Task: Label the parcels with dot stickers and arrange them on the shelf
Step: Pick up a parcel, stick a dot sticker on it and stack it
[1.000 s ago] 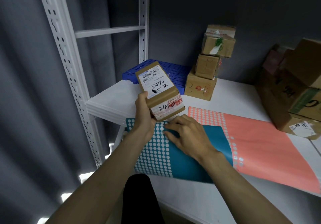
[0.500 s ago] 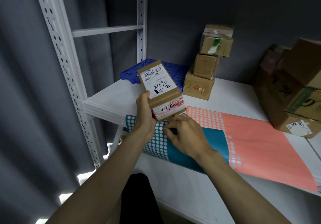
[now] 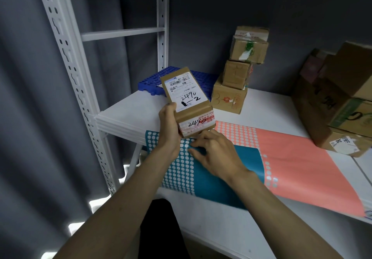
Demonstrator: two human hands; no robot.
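Note:
My left hand (image 3: 169,126) grips a long brown parcel (image 3: 188,99) by its near left side and holds it tilted above the shelf. The parcel carries a white shipping label marked "2490". Just below it lies a teal dot-sticker sheet (image 3: 221,168) on the white shelf (image 3: 128,110). My right hand (image 3: 215,154) rests on that sheet, its fingertips pinching at the sheet's surface among the white dots. Whether a sticker is between the fingers I cannot tell. A salmon-pink sticker sheet (image 3: 302,168) lies to the right, partly under the teal one.
Three small cardboard boxes (image 3: 239,71) are stacked at the back of the shelf beside a blue perforated tray (image 3: 153,81). Larger cartons (image 3: 338,101) are piled at the right. White slotted uprights (image 3: 66,61) frame the shelf's left side before a grey curtain.
The parcel has stayed in my left hand, shifting slightly. My right hand's fingers have worked at the teal sheet's dots, and the sheet's near edge has shifted a little.

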